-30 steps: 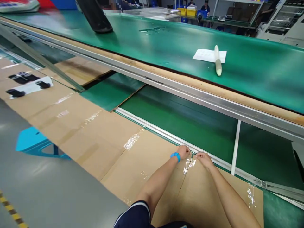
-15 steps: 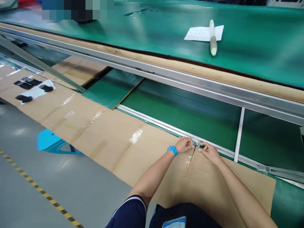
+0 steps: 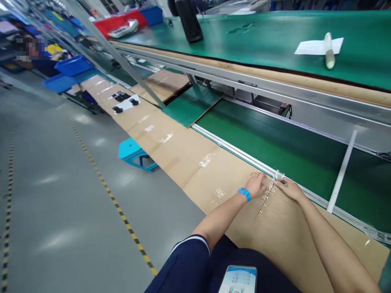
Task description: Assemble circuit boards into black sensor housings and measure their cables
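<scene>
My left hand (image 3: 256, 184), with a blue wristband (image 3: 244, 194), rests on the brown cardboard (image 3: 198, 183), just left of a narrow slit between two sheets. Its fingers are extended and slightly bent, holding nothing. Across the slit, my right hand (image 3: 289, 189) has thumb and forefinger at a strip of clear tape (image 3: 278, 175) at the cardboard's far edge; it seems to pinch the strip. Shiny, wrinkled tape runs from there down along the slit. The strip's end reaches over the white metal rail (image 3: 244, 156).
Beyond the rail lies a green belt (image 3: 269, 134), crossed by a white bar (image 3: 342, 171). A raised green bench (image 3: 275, 36) holds a paper (image 3: 310, 47), a pale cylindrical object (image 3: 329, 53) and a black container (image 3: 189, 20). At left are a blue stool (image 3: 131, 149) and a person (image 3: 42, 61).
My view has swung left and up. My left hand has gone from pinching at the tape to lying on the cardboard beside the slit. My right hand stays at the strip.
</scene>
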Action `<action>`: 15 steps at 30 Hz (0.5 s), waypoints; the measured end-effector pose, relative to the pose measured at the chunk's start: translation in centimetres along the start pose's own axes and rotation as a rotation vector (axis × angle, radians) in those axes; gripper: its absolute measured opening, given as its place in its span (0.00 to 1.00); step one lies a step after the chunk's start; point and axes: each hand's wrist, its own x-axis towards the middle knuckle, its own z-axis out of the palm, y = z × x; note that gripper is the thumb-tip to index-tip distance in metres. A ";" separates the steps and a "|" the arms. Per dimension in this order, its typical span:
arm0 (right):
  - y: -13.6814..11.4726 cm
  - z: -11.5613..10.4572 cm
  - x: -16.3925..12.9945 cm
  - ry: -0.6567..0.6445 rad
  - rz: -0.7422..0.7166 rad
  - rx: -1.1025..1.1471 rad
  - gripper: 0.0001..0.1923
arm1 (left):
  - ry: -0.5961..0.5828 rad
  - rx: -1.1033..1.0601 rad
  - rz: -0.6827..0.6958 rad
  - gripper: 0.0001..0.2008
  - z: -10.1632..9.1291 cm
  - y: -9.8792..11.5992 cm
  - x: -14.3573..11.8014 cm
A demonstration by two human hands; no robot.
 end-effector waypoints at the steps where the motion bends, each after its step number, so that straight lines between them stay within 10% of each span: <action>1: -0.9 0.2 0.8 -0.034 0.001 0.019 0.32 | 0.015 -0.012 -0.007 0.21 -0.5 -0.3 -2.1; 8: -6.6 -0.9 3.7 -0.331 0.131 0.219 0.38 | 0.163 0.009 -0.220 0.16 -8.8 -9.7 -17.4; 15: -19.2 5.5 11.1 -0.396 0.127 0.315 0.28 | 0.331 0.124 -0.440 0.11 -21.7 -25.2 -19.6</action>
